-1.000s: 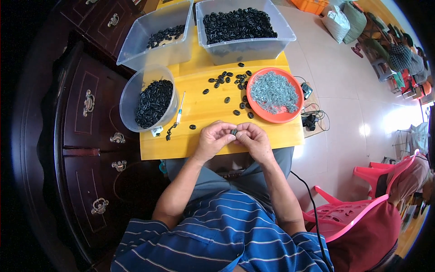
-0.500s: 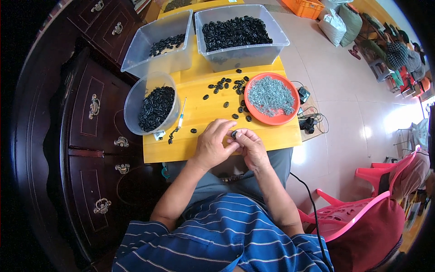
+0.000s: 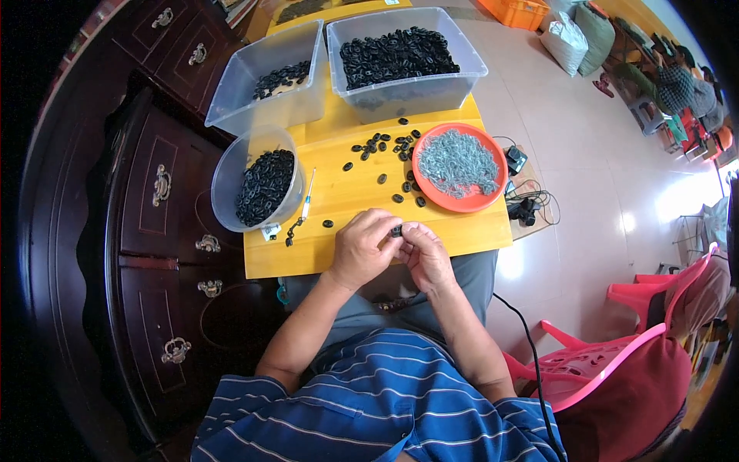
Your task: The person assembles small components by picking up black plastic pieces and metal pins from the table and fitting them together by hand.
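Note:
A small black oval piece is pinched between my two hands above the near edge of the yellow table. My left hand curls round it from the left, with its fingertips at the piece. From the other side, the thumb and fingers of my right hand press on it. Beyond my hands several loose black oval pieces lie scattered on the wood. An orange-red plate heaped with small silvery metal parts stands to the right of them.
A round clear tub of black pieces stands at the left, beside a thin screwdriver-like tool. Two clear bins with black pieces stand at the back. Dark wooden drawers flank the table; a pink chair is at right.
My left fingers have come down closer round the black oval piece, which now shows more edge-on. My right hand stays on it, and the view has shifted slightly.

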A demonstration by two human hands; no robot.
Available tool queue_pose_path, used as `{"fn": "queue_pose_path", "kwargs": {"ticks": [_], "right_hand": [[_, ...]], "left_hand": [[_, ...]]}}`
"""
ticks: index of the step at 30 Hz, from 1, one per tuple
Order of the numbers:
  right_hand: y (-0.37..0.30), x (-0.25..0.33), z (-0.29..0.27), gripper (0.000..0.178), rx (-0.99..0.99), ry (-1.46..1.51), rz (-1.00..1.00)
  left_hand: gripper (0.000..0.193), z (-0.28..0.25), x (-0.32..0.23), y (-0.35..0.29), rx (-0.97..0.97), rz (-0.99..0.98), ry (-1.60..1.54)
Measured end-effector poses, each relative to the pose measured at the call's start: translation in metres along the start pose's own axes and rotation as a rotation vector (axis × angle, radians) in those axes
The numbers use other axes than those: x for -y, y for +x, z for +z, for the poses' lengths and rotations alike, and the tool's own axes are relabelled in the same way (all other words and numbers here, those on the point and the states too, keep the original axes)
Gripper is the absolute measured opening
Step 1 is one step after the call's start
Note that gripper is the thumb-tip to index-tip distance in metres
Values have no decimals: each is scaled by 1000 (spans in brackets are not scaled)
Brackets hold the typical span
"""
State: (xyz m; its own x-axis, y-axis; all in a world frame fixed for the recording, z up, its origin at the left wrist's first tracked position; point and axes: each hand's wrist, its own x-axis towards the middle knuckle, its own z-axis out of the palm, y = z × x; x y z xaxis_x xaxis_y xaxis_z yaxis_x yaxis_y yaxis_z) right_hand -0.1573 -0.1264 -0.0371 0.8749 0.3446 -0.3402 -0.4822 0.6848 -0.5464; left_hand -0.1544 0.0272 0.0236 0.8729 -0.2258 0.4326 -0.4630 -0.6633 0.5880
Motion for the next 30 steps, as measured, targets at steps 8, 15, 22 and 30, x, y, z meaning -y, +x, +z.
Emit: {"fn": "queue_pose_path", "kwargs": {"ticks": [8,15,22,30], "right_hand": [[1,-1,-1,9,-52,0,-15],[3,-5,1,9,-74,-19,-64],[7,-3,3,8,-105,-16,-75],[10,-4,3,9,-97,3,-80]], "left_hand": [[27,5,7,2,17,19,-20],[26,9,14,2,-1,53,-33],[27,15,15,4,-3,-73,-200],[26,16,20,5,15,-75,-197]]}}
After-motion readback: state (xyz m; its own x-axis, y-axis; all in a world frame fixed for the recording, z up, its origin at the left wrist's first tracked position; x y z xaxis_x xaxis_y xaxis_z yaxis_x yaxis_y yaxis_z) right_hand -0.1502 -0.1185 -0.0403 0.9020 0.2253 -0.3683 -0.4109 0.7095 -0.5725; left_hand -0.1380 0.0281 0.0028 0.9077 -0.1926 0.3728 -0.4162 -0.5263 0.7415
